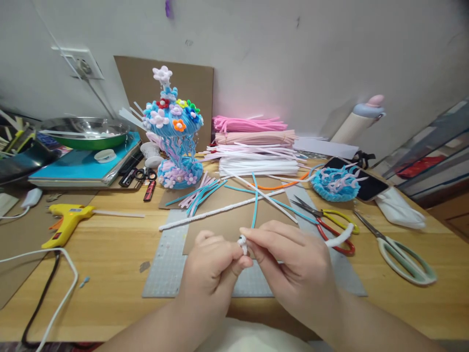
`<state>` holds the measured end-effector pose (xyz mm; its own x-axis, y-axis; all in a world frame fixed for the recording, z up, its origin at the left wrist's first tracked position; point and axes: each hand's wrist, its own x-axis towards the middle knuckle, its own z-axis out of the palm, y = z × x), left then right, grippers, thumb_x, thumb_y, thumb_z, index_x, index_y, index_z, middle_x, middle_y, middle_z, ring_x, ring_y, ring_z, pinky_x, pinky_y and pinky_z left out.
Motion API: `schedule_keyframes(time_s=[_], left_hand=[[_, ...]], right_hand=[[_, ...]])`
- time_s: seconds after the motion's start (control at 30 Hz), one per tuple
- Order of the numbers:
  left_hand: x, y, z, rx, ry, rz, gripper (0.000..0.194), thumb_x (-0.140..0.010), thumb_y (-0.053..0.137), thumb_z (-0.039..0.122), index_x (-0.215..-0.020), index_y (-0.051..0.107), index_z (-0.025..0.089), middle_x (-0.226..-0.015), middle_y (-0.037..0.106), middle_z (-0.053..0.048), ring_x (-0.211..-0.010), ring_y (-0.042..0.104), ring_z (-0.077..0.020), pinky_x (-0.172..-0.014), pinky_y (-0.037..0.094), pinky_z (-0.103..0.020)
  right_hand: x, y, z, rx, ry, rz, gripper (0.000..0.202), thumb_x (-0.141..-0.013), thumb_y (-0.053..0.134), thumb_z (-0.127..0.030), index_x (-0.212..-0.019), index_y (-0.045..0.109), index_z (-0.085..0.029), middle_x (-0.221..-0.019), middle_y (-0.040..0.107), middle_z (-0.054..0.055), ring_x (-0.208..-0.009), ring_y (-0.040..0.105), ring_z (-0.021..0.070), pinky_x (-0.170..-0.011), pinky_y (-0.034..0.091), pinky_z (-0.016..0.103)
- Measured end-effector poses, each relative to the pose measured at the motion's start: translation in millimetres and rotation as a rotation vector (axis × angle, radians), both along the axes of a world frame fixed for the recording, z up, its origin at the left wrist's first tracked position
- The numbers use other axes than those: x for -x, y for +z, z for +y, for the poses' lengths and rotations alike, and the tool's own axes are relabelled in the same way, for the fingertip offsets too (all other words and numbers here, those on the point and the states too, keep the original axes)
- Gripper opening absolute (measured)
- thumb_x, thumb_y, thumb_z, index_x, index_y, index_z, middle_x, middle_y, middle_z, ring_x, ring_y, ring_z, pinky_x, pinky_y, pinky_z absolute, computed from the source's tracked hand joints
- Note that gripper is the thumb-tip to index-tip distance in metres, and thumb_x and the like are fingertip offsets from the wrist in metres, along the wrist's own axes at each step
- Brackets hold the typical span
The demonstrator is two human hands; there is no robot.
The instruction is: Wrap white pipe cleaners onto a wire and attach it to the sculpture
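Between the fingertips of both hands is a white pipe cleaner point(242, 243), bent into a small curl with a dark spot at its top. My left hand point(210, 264) pinches it from the left, fingers curled in. From the other side, the thumb and forefinger of my right hand point(295, 261) grip the same piece. A thick white end sticks out past the right hand's knuckles; whether it belongs to this piece is hidden. Beyond the hands, blue pipe cleaners point(255, 205) and a long white pipe cleaner point(205, 213) cross on brown cardboard point(216, 230).
Behind stands a blue flowered pipe-cleaner model point(176, 127) beside bundled white pipe cleaners point(258, 166). A yellow glue gun point(66, 220) lies left. Right are red-and-yellow-handled scissors point(324, 213), green-and-white scissors point(399, 252) and a blue fuzzy piece point(322, 188). A grey cutting mat point(161, 274) lies underneath.
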<state>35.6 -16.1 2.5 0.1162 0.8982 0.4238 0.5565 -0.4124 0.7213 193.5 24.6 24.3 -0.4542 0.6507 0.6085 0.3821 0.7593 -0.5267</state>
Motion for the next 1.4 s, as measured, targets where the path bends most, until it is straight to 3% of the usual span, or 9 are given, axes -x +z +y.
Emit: schedule_keyframes(time_s=[0.23, 0.43, 0.57, 0.7, 0.8, 0.9, 1.03, 1.2, 1.4], left_hand=[[21, 18.4, 0, -0.297, 0.005, 0.361, 0.012, -0.082, 0.053, 0.012, -0.076, 0.056, 0.022, -0.059, 0.061, 0.004, -0.055, 0.051, -0.0125, -0.066, 0.028, -0.031], [41, 28.0, 17, -0.146, -0.120, 0.267, 0.021, -0.084, 0.050, 0.014, -0.074, 0.062, 0.027, -0.059, 0.064, 0.006, -0.059, 0.055, -0.0134, -0.071, 0.029, -0.032], [35, 17.4, 26, 0.120, -0.222, -0.111, 0.026, -0.086, 0.053, 0.032, -0.063, 0.061, 0.024, -0.056, 0.060, 0.004, -0.055, 0.051, -0.0135, -0.073, 0.033, -0.032], [9, -0.9, 22, 0.499, -0.265, -0.750, 0.041, -0.076, 0.061, 0.055, -0.058, 0.054, 0.019, -0.050, 0.047, 0.003, -0.049, 0.040, -0.0114, -0.052, 0.031, -0.025], [-13, -8.3, 16, 0.671, -0.305, -1.111, 0.041, -0.073, 0.066, 0.054, -0.060, 0.050, 0.018, -0.044, 0.039, 0.007, -0.044, 0.032, -0.0079, -0.048, 0.027, -0.021], [-25, -8.5, 12, 0.714, -0.292, -1.225, 0.041, -0.075, 0.065, 0.052, -0.061, 0.047, 0.018, -0.044, 0.037, 0.008, -0.045, 0.031, -0.0069, -0.048, 0.027, -0.020], [-22, -5.9, 8, 0.573, -0.189, -1.009, 0.034, -0.084, 0.055, 0.047, -0.067, 0.051, 0.018, -0.049, 0.042, 0.006, -0.048, 0.037, -0.0083, -0.051, 0.031, -0.021], [-5, 1.0, -1, 0.085, 0.047, -0.181, 0.012, -0.089, 0.050, 0.020, -0.079, 0.057, 0.019, -0.064, 0.055, 0.002, -0.061, 0.048, -0.0116, -0.062, 0.034, -0.026], [20, 22.1, -1, -0.388, 0.038, 0.304, 0.014, -0.081, 0.055, 0.005, -0.083, 0.058, 0.018, -0.069, 0.062, 0.000, -0.067, 0.051, -0.0141, -0.068, 0.031, -0.032]], right_hand=[[-3, 5.4, -1, -0.157, -0.013, -0.217, 0.017, -0.087, 0.052, -0.013, -0.098, 0.065, -0.017, -0.075, 0.066, 0.004, -0.063, 0.053, 0.0153, -0.057, 0.035, 0.029], [-7, 11.7, 2, -0.053, 0.173, -0.264, 0.020, -0.088, 0.047, -0.011, -0.096, 0.065, -0.019, -0.070, 0.061, 0.002, -0.061, 0.050, 0.0142, -0.055, 0.032, 0.027], [-8, 16.3, 0, 0.037, 0.261, -0.155, 0.014, -0.087, 0.050, -0.012, -0.091, 0.063, -0.016, -0.069, 0.060, 0.002, -0.060, 0.051, 0.0127, -0.055, 0.035, 0.026], [-4, 13.4, -4, 0.043, 0.208, -0.017, 0.015, -0.084, 0.053, -0.008, -0.091, 0.062, -0.017, -0.072, 0.062, 0.002, -0.062, 0.054, 0.0121, -0.058, 0.039, 0.024], [-1, 9.4, -6, 0.026, 0.138, 0.056, 0.017, -0.084, 0.053, -0.006, -0.088, 0.062, -0.019, -0.071, 0.063, 0.002, -0.063, 0.056, 0.0125, -0.058, 0.041, 0.024], [1, 6.5, -6, -0.008, 0.057, 0.063, 0.018, -0.084, 0.053, -0.005, -0.092, 0.064, -0.017, -0.071, 0.064, 0.003, -0.063, 0.056, 0.0132, -0.058, 0.041, 0.025], [1, 4.5, -2, -0.055, -0.029, 0.000, 0.019, -0.085, 0.055, -0.008, -0.099, 0.066, -0.015, -0.069, 0.062, 0.003, -0.063, 0.055, 0.0136, -0.056, 0.040, 0.026], [0, 4.2, 1, -0.059, -0.062, -0.073, 0.019, -0.086, 0.053, -0.010, -0.098, 0.066, -0.015, -0.069, 0.060, 0.003, -0.063, 0.053, 0.0137, -0.056, 0.037, 0.026], [-3, 6.4, 0, -0.037, 0.009, -0.167, 0.019, -0.087, 0.052, -0.011, -0.097, 0.065, -0.018, -0.070, 0.060, 0.002, -0.063, 0.052, 0.0138, -0.057, 0.034, 0.027]])
